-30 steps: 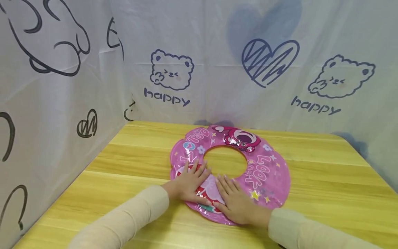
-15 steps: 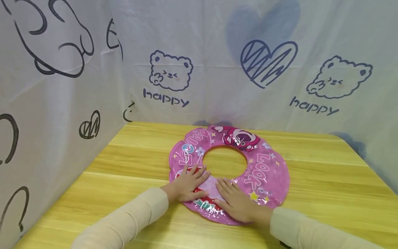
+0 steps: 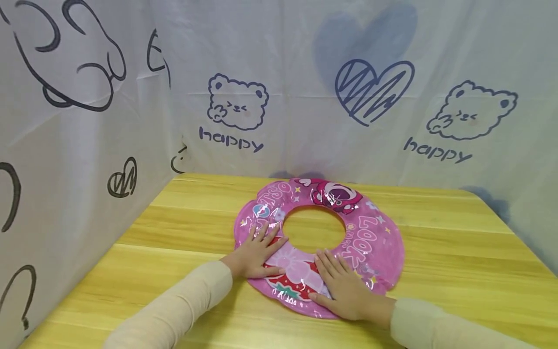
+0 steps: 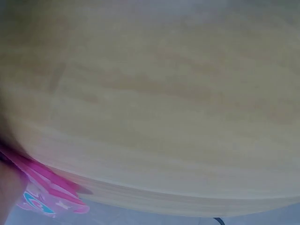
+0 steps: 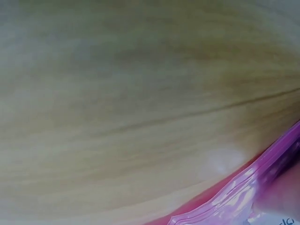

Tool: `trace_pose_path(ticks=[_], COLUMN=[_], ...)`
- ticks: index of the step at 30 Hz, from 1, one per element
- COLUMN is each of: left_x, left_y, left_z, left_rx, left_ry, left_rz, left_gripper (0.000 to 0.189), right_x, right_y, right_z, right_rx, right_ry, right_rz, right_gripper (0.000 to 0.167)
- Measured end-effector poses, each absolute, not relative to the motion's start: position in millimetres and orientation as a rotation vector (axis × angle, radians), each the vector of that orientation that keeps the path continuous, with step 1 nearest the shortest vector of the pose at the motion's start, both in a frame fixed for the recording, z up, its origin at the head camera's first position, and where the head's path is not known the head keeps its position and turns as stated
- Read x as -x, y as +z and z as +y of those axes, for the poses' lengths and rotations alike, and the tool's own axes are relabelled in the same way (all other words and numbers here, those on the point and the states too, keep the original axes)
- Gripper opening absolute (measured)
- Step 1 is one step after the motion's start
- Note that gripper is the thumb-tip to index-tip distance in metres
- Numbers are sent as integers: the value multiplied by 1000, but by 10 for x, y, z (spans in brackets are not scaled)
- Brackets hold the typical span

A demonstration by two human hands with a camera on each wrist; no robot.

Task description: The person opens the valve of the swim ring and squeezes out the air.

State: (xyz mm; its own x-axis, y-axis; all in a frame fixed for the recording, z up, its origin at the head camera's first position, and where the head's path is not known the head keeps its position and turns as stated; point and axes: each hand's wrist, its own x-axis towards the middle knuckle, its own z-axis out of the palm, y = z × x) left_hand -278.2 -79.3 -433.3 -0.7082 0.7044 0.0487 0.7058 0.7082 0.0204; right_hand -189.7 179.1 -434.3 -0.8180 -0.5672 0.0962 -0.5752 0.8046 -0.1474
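Note:
A pink swim ring (image 3: 383, 242) lies flat on the wooden table (image 3: 174, 232), printed with a cartoon bear, lettering and a strawberry-and-flower picture. It looks partly filled, with soft wrinkled edges. My left hand (image 3: 257, 254) rests with spread fingers on its near left part. On the near right part lies my right hand (image 3: 344, 286), fingers straight and pointing away from me. The strawberry print shows between the two hands. In the left wrist view the ring's pink edge (image 4: 51, 187) shows at lower left; in the right wrist view its shiny seam (image 5: 225, 201) shows at lower right.
A white cloth (image 3: 305, 145) with drawn bears, hearts and the word "happy" hangs behind the table. Another white cloth (image 3: 87, 169) with black line drawings stands along the left side. The table's right edge slopes off toward the far right.
My hands have moved apart: the right one slid to the right and the left one slightly left, uncovering more of the strawberry print. The ring stays nearly in place.

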Motion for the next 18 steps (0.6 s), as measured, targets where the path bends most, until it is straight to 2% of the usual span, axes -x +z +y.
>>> trace_pose_path(ticks=[9,18], left_x=[2860,2883], left_y=[-4289,-4254], left_z=[-802,-783], left_rx=[1199,1156], left_ry=[-145,-206], left_rz=[-2949,-2904], left_gripper=[78,64], right_x=[1960,1937], right_y=[-4347,-4337], right_z=[1789,1803], right_rx=[-962,-967], right_ry=[318,363], right_rz=[-3008,-3022], right_gripper=[77,76])
